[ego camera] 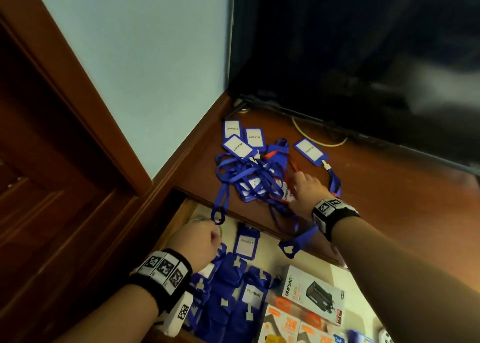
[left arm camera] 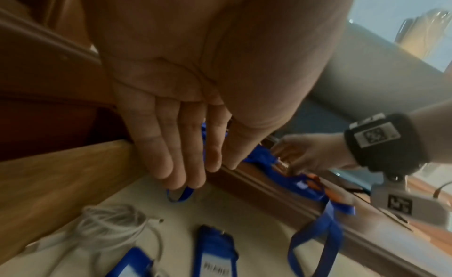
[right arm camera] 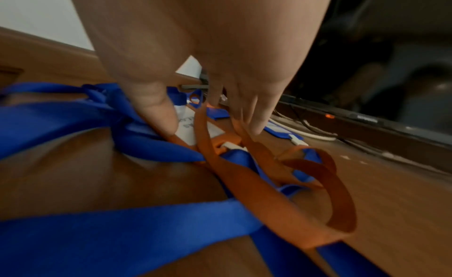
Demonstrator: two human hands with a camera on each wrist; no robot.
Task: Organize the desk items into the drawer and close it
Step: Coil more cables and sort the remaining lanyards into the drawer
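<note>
A tangle of blue lanyards [ego camera: 249, 171] with white-faced badge holders lies on the wooden desk top [ego camera: 389, 199]. My right hand [ego camera: 304, 186] reaches into the pile. In the right wrist view its thumb and fingers [right arm camera: 156, 114] curl down and pinch an orange lanyard [right arm camera: 257, 194] among the blue straps. Below the desk edge the drawer [ego camera: 181, 212] stands pulled out. My left hand [ego camera: 205, 238] hovers over it with fingers straight [left arm camera: 168, 155]. Their tips touch a blue strap loop [left arm camera: 182, 195] that hangs off the desk edge.
In the drawer lie several blue badge holders [ego camera: 244, 241], a coiled white cable [left arm camera: 110, 223] and boxed gadgets [ego camera: 314, 290]. A dark screen [ego camera: 363, 57] stands at the back of the desk with a pale cable [ego camera: 319, 140] under it. A wall and wooden door frame are on the left.
</note>
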